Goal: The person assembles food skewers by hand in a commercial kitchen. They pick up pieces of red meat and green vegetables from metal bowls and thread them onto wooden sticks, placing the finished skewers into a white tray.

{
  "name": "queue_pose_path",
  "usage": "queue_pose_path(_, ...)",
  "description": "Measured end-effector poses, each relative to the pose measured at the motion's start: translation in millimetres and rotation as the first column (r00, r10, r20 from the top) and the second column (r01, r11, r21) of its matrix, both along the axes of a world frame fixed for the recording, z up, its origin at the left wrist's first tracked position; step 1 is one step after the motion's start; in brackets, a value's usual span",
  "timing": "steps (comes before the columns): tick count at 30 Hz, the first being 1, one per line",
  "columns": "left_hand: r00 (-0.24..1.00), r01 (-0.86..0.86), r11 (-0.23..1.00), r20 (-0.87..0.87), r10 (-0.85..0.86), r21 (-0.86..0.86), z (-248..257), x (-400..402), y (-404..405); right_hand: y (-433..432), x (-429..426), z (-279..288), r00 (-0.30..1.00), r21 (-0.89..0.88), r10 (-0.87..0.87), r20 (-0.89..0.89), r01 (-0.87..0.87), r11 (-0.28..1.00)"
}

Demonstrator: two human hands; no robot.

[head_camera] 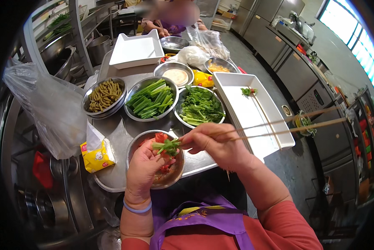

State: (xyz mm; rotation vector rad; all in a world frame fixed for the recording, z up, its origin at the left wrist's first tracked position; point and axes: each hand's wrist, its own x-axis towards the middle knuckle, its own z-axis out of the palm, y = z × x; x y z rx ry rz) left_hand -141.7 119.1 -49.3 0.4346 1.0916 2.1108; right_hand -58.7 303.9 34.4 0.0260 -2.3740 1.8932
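Over a steel bowl of red-coated meat (171,175), my left hand (148,165) pinches a small bundle of green herb stems (167,147) with a red piece by it. Two long wooden skewers (287,124) run out to the right from my right hand (216,143), whose fingertips touch the bundle. Whether the skewer tips are in the bundle is hidden by the fingers. In a white plastic tray (285,137) to the right lie skewers bearing a small roll of greens and red meat (249,91). Bowls of leafy greens (201,106) and cut green stalks (152,98) stand beyond my hands.
A bowl of pickled long beans (105,95) and a yellow tissue pack (98,156) stand left. Farther back are a bowl with pale round wrappers (176,76), a bowl of yellow strips (218,67), plastic bags and another white tray (138,50). Across the table is a person (174,26).
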Motion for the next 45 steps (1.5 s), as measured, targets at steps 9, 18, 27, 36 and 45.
queue_pose_path(9, 0.998, -0.026, 1.0, 0.063, 0.026, -0.003, -5.4, -1.1, 3.3, -17.2, -4.7, 1.9, 0.967, 0.536, 0.163, -0.194, -0.034, 0.843)
queue_pose_path(18, 0.995, -0.039, 0.999, 0.098, 0.036, 0.032, -8.2, -2.7, 2.5, -5.6, -6.9, 14.4, 0.976, 0.347, 0.197, -0.092, -0.154, 0.925)
queue_pose_path(27, 0.98, -0.02, 0.983, 0.2, -0.018, 0.185, -16.4, -8.5, -1.7, 16.5, 25.4, -11.3, 0.993, -0.225, 0.105, -0.048, -0.113, 0.968)
queue_pose_path(36, 0.969, 0.023, 0.975, 0.235, -0.076, 0.221, -17.5, -6.5, 0.4, 15.5, 14.9, -41.6, 0.981, -0.166, 0.135, -0.14, -0.158, 0.973)
queue_pose_path(45, 0.949, 0.001, 0.981, 0.31, -0.063, 0.195, -14.2, -3.3, 1.8, 19.7, 11.5, -52.4, 0.976, -0.233, 0.098, -0.195, -0.143, 0.962)
